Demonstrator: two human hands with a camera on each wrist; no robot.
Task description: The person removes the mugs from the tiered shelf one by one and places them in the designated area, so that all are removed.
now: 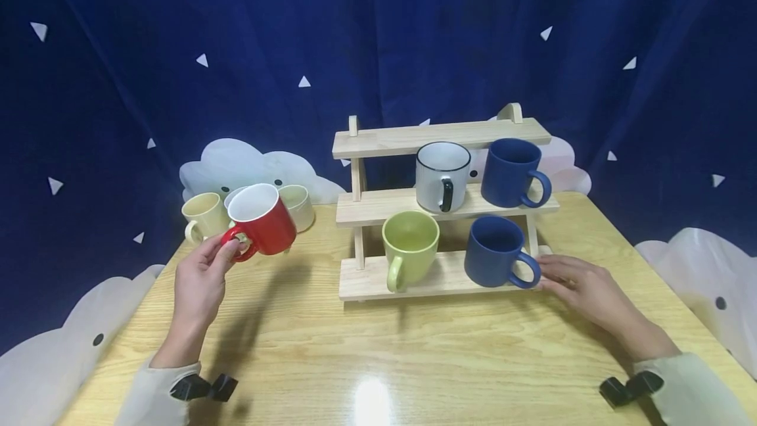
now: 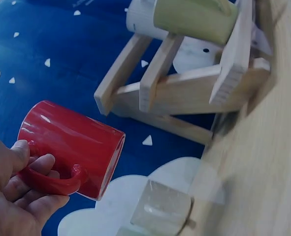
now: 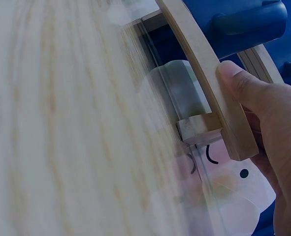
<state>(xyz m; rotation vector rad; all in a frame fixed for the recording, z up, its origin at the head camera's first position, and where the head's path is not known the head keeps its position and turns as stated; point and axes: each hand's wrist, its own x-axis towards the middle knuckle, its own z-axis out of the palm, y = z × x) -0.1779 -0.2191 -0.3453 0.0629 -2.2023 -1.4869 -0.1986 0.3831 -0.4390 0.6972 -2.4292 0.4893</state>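
My left hand [image 1: 200,284] holds a red mug [image 1: 273,229] with a white inside by its handle, in the air above the left part of the table. In the left wrist view, fingers and thumb pinch that handle, and the red mug [image 2: 69,140] looks tilted. At the right end of a three-tier wooden display rack [image 1: 378,208], my right hand [image 1: 582,288] grips the lowest board, thumb on its front edge and fingers partly hidden behind. Just beside that hand, a blue mug [image 1: 489,258] stands on the board, handle to the right. A yellow-green mug [image 1: 416,258] shares this tier.
The middle tier carries a white mug with a dark rim [image 1: 430,183] and another blue mug [image 1: 501,179]. Behind the red mug, a pale yellow mug [image 1: 209,212], a pale green cup [image 1: 301,209] and a partly hidden cup stand on the table [image 1: 296,347]. A blue curtain [image 1: 266,31] hangs behind.
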